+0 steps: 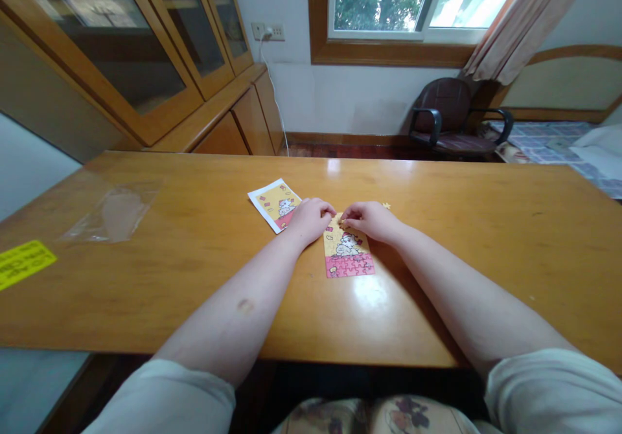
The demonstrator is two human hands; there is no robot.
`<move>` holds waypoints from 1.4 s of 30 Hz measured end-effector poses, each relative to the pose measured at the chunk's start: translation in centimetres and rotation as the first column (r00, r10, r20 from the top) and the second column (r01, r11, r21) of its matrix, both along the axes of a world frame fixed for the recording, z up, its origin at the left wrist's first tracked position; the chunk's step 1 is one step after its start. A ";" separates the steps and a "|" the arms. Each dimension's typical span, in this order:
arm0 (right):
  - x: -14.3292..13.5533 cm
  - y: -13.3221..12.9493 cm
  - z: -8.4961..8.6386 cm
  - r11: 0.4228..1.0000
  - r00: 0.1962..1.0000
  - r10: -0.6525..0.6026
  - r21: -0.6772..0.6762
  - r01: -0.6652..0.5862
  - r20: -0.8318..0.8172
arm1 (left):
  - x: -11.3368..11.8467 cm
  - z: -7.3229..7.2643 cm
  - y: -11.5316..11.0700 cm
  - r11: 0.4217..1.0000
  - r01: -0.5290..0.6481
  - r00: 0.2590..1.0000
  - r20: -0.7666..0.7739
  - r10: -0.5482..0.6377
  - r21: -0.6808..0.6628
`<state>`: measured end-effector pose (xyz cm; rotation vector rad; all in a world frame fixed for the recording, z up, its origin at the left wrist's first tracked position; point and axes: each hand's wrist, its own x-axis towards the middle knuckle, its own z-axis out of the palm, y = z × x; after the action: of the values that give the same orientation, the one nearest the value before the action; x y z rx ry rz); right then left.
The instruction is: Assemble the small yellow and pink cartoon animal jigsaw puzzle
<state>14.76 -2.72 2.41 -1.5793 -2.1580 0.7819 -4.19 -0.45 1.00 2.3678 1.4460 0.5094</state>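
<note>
A small jigsaw puzzle [348,262], yellow above and pink below with a white cartoon animal, lies on the wooden table in front of me. My right hand [365,219] is over its upper right part, thumb and forefinger pinched on a small yellow puzzle piece at the top edge. At the upper left corner rests my left hand [313,217], its fingers bent and touching the puzzle's edge; whether they hold anything is hidden. Partly behind that hand is a white-bordered reference picture card [272,202] with the same design. A loose yellow piece [386,205] lies just beyond my right hand.
On the left of the table [194,278] lie a clear plastic bag [119,214] and a yellow label [24,263]. A glass-doored cabinet [160,52] stands at the far left. Beyond the table are an armchair [444,113] and a bed [549,142].
</note>
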 end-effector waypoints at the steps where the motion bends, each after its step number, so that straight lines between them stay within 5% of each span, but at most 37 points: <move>1: 0.0 0.0 0.0 1.000 1.000 -0.002 0.001 0.002 -0.006 | 0.0 -0.1 0.0 1.000 -0.003 1.000 -0.001 0.003 -0.002; 23: 1.6 1.3 -0.3 0.993 0.989 -0.117 -0.008 0.116 -0.095 | 0.0 0.7 -0.5 1.000 0.017 1.000 -0.015 -0.017 -0.021; 42: 2.1 1.4 1.0 0.987 0.998 -0.064 -0.151 0.064 0.001 | 0.1 0.2 -0.6 0.991 0.129 0.992 -0.005 -0.129 0.027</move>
<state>16.87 -1.30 3.37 -1.7097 -2.0768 0.9465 -4.10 -1.07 1.25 2.4642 1.2846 0.4949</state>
